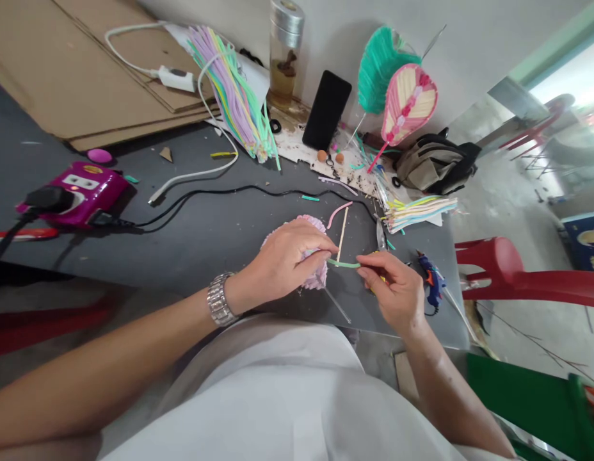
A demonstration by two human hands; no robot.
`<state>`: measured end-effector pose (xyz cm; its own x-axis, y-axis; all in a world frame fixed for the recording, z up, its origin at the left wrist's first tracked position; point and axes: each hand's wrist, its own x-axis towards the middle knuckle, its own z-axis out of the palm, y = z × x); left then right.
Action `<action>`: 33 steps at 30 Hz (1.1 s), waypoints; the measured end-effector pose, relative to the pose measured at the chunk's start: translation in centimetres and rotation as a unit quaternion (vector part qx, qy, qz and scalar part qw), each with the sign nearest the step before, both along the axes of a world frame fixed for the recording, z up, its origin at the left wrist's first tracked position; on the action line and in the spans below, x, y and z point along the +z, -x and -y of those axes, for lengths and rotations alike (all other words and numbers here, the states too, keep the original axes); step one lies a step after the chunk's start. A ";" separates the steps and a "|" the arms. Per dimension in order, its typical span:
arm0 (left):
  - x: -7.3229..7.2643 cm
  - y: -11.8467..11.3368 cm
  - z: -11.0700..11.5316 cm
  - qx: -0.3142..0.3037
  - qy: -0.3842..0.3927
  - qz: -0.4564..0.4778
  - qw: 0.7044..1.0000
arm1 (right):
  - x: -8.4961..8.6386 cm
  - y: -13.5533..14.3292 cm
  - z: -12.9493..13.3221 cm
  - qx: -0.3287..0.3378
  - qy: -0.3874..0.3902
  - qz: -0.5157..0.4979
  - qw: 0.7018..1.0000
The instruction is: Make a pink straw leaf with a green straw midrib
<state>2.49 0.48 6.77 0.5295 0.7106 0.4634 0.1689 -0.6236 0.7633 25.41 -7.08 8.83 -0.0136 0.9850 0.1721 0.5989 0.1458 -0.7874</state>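
Note:
A short green pipe cleaner (pixel 345 264) is stretched between my two hands. My left hand (pixel 282 259), with a metal watch on the wrist, pinches its left end and lies over a fuzzy pale-pink piece (pixel 319 278) that is mostly hidden. My right hand (pixel 397 285) pinches the other end between thumb and fingers. From under the pink piece a thin clear rod (pixel 338 306) sticks out toward me. Just beyond the green strip lie a thin wooden stick (pixel 342 234) and a curved pink pipe cleaner (pixel 337 213). Pliers (pixel 380 235) lie partly behind my right hand.
A blue glue gun (pixel 432 280) lies at the table's right edge. Pipe cleaner bundles (pixel 234 96), a phone (pixel 326 110), a bottle (pixel 283 61) and two leaf-shaped fans (pixel 409 102) stand along the back. A black cord (pixel 249 187) crosses from a purple power strip (pixel 86 192).

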 end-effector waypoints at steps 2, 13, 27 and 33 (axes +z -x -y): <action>0.0 0.2 -0.1 0.007 -0.004 -0.002 1.000 | -0.1 0.0 0.0 0.005 -0.005 0.011 1.000; -1.1 3.2 -1.4 0.112 0.044 -0.033 0.992 | -0.3 0.1 0.0 0.062 -0.103 0.076 0.990; -6.2 4.8 -2.8 0.099 -0.093 -0.276 0.952 | -2.5 -0.1 2.6 0.095 -0.090 0.165 0.978; -6.6 4.9 -3.0 0.102 -0.120 -0.290 0.944 | -3.4 -0.5 3.4 0.114 -0.069 0.177 0.975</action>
